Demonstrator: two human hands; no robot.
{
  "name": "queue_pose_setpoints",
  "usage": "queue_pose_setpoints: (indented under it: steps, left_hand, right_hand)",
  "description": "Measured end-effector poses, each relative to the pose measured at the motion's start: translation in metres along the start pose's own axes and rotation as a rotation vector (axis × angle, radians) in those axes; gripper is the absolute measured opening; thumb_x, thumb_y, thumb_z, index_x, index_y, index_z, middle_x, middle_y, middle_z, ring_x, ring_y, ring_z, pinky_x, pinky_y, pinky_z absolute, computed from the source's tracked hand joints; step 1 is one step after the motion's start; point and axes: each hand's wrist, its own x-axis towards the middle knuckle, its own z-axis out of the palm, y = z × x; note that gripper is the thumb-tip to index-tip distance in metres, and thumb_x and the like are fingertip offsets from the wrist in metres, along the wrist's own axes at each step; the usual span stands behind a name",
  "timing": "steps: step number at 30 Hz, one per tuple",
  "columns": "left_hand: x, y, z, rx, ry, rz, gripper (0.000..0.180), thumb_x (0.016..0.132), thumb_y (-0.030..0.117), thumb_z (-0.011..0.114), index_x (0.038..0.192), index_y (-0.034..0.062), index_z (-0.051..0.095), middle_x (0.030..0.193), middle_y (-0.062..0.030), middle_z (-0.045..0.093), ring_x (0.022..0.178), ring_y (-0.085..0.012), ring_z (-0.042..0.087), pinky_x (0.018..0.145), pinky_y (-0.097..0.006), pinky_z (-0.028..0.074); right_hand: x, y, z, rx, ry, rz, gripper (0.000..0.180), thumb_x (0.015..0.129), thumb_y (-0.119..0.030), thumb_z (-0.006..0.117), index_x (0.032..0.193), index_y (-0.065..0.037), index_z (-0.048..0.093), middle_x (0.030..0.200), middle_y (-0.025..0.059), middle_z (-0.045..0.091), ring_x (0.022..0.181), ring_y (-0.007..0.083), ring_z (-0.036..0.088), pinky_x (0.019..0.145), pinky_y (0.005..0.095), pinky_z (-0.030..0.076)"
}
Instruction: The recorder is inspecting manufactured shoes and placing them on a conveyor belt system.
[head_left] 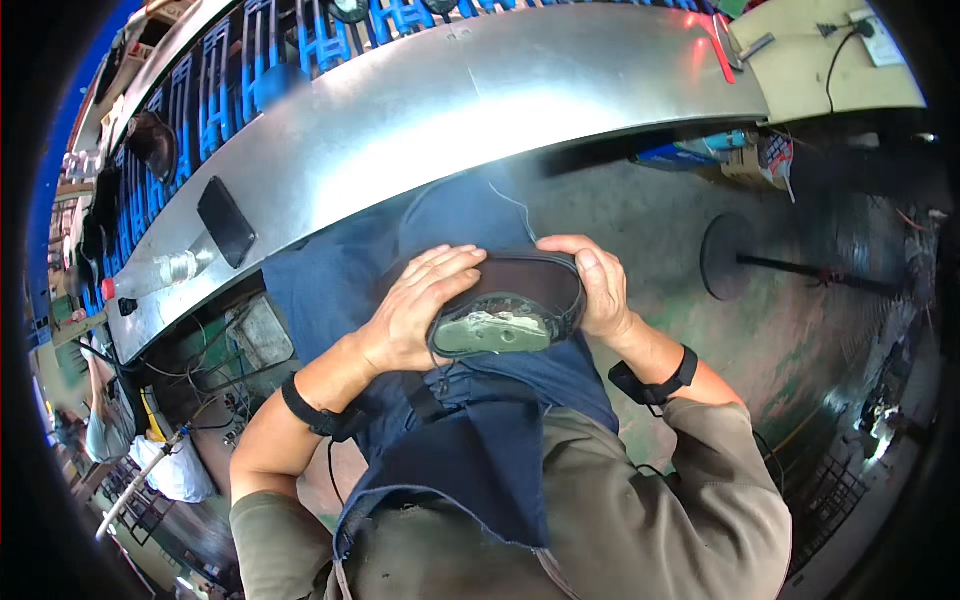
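Note:
I hold a dark shoe upper (520,300) over my lap, on a blue apron (470,440). Its open underside faces me, showing a pale grey-green insole board. My left hand (415,305) wraps over the left end of the shoe, fingers curled across its top. My right hand (600,285) grips the right end, thumb pressed on the rim. Both wrists wear black straps.
A long curved metal work surface (480,110) runs across the top, with a black phone (226,220) and a clear plastic bottle (155,272) lying on it. Blue racks (230,90) stand behind it. A round black stand base (728,255) sits on the green floor at right.

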Motion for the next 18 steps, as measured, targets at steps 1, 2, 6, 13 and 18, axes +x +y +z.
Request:
queue_pose_setpoints:
  steps: [1,2,6,13,18]
  left_hand:
    - [-0.002,-0.004,-0.002,-0.029,0.011,-0.009,0.085,0.07,0.033,0.087,0.138,0.0009,0.046,0.142,-0.0257,0.053,0.132,-0.0433,0.052,0.111,-0.054,0.039]
    - [0.0,-0.008,-0.006,-0.058,0.018,-0.019,0.085,0.069,0.032,0.088,0.137,0.001,0.047,0.14,-0.0253,0.054,0.131,-0.0427,0.053,0.11,-0.053,0.04]
    - [0.018,-0.021,-0.041,-0.324,0.115,-0.269,0.077,0.07,0.026,0.087,0.133,-0.0013,0.053,0.131,-0.0192,0.061,0.121,-0.0321,0.061,0.104,-0.043,0.048]
    - [0.022,-0.107,-0.185,-1.04,0.825,-0.719,0.051,0.087,0.032,0.071,0.125,-0.001,0.062,0.116,-0.0113,0.068,0.108,-0.0202,0.064,0.096,-0.036,0.049]
    - [-0.002,-0.234,-0.342,-0.415,1.076,-1.002,0.055,0.084,0.034,0.079,0.122,0.0003,0.06,0.113,-0.0134,0.07,0.101,-0.0213,0.068,0.089,-0.035,0.053]
  right_hand:
    - [0.004,0.001,0.005,0.007,-0.018,-0.019,0.051,0.106,-0.027,0.03,0.109,0.007,0.068,0.107,0.022,0.071,0.099,0.0323,0.069,0.091,0.0361,0.051]
    - [0.006,0.003,0.01,0.049,0.046,0.04,0.051,0.106,-0.026,0.029,0.109,0.007,0.068,0.107,0.0204,0.071,0.099,0.0296,0.068,0.091,0.0357,0.05]
    - [0.06,0.0,0.017,0.225,0.158,0.225,0.064,0.11,-0.044,0.024,0.116,0.004,0.066,0.103,0.0155,0.071,0.096,0.021,0.066,0.089,0.0322,0.049]
    - [0.285,-0.007,0.075,0.029,-0.156,0.25,0.042,0.101,-0.031,0.059,0.134,-0.004,0.057,0.09,0.0092,0.072,0.07,0.0149,0.064,0.064,0.029,0.05]
    - [0.436,0.038,0.172,-0.608,-0.063,-0.096,0.072,0.088,-0.041,0.071,0.144,-0.003,0.046,0.141,0.0264,0.052,0.126,0.0408,0.055,0.102,0.0449,0.048]
